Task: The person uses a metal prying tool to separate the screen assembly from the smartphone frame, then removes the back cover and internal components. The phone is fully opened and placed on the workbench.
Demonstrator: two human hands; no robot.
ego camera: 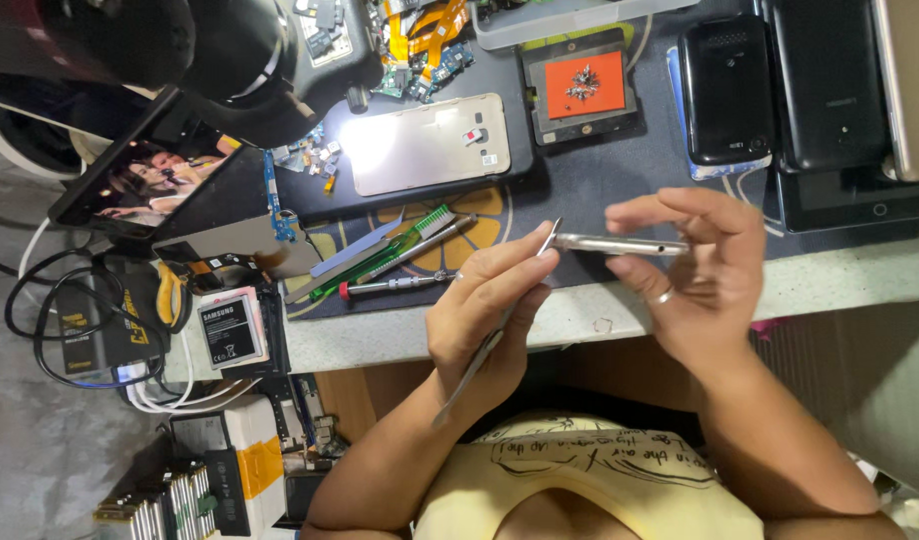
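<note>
Several tiny screws (583,84) lie on orange tray (610,95).

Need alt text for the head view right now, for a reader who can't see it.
Seen from above, the right hand holds a slim silver phone edge-on while the left hand sets a thin metal tool against its end. A cluttered repair bench with a gold back cover lies beyond.
</note>
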